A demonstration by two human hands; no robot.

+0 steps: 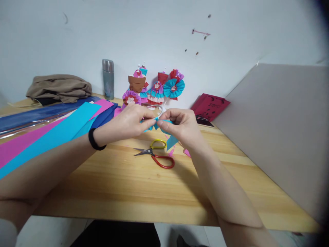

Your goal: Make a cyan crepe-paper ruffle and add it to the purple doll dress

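Observation:
My left hand [133, 120], with a black band on the wrist, pinches a gathered blue strip [172, 141] against a white ring [159, 109]. Close against it on the right, my right hand [178, 123] has the same strip between thumb and fingers, and its loose end hangs below. The ring is partly hidden behind my fingers. Scissors [149, 151] with one yellow and one red handle lie spread on the table under my hands, beside small pink scraps [171, 152].
Blue and pink sheets [64, 125] cover the table's left side. Behind stand a brown cloth [59, 87], a grey bottle [108, 80] and colourful ruffled decorations [157, 87]. A red bag [210, 107] leans at the back right, near a white panel [277, 130].

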